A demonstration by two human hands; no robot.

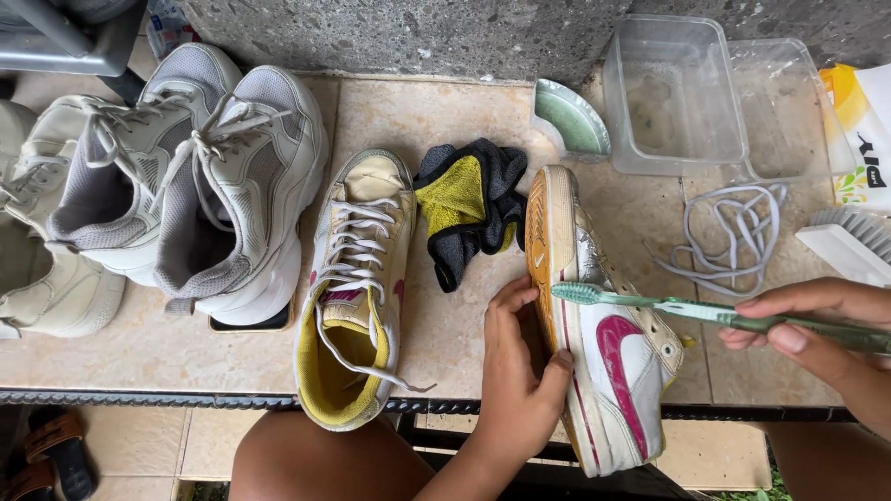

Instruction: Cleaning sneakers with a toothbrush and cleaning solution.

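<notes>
Head view: hands scrubbing a sneaker on a tiled ledge.
Left hand (pixel 520 371) fingers curl around the white-and-pink sneaker (pixel 603 353), tipped on its side; right hand (pixel 817 325) pinches a green toothbrush (pixel 687 308), bristles touching the sole edge.

Bare tile lay open between the white sneaker with the pink mark (pixel 603 362) and the loose grey laces (pixel 729 232), and a narrow strip ran between that sneaker and the laced high-top (pixel 357 297). The crumpled grey-and-yellow cloth (pixel 469 209) blocked the middle; clear tubs (pixel 673 93) and the stone wall (pixel 418 32) closed the far side; grey trainers (pixel 204 176) crowded the left
</notes>
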